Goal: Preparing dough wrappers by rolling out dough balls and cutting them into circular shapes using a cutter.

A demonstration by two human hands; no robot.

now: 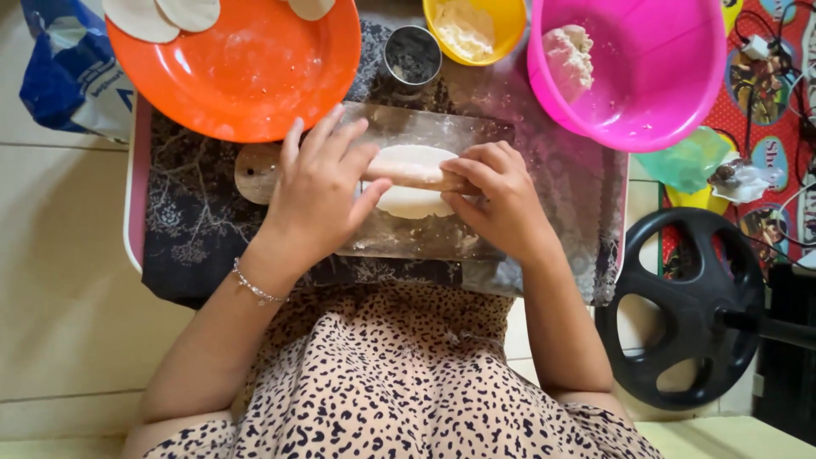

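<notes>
Hands (408, 191) press wooden rolling pin (416, 176) across soft, round dough (412, 202).

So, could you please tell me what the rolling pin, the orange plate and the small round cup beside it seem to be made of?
Rolling pin: apparently unvarnished wood, pale tan and matte, floury, under both the left hand and right hand.
Orange plate: probably plastic, with a uniform bright colour and soft sheen.
Small round cup: likely metal, judging by its thin, grey, reflective rim.

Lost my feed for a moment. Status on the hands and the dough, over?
Left hand and right hand both pressing the rolling pin. Dough round flat under it on the board. Nothing in the way.
</notes>
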